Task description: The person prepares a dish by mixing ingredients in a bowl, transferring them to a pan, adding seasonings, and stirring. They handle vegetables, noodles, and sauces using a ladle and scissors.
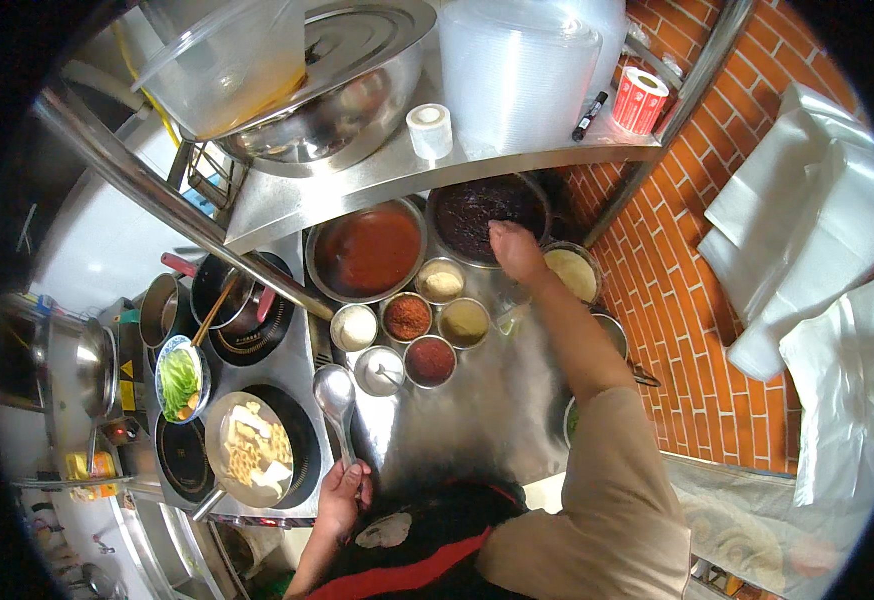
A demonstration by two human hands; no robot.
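My left hand (342,496) grips the handle of a large metal spoon (334,390), its bowl raised near the stove's right edge. Out at arm's length, my right hand (515,247) is over the near right part of a wide metal basin of dark sauce (474,214). Its fingers are curled, and whether anything is between them cannot be made out. Beside that basin stands another with red-brown sauce (371,251). Small metal cups sit in front, among them red chili flakes (407,316), dark red powder (430,361), yellowish powder (464,322) and white powder (354,328).
Left of me, a pan with noodles and pale pieces (251,450) rests on the stove (303,420). A bowl of lettuce (179,379) and a pot with chopsticks (219,296) are behind it. A metal shelf (362,191) overhangs the basins; a brick wall (677,337) bounds the right.
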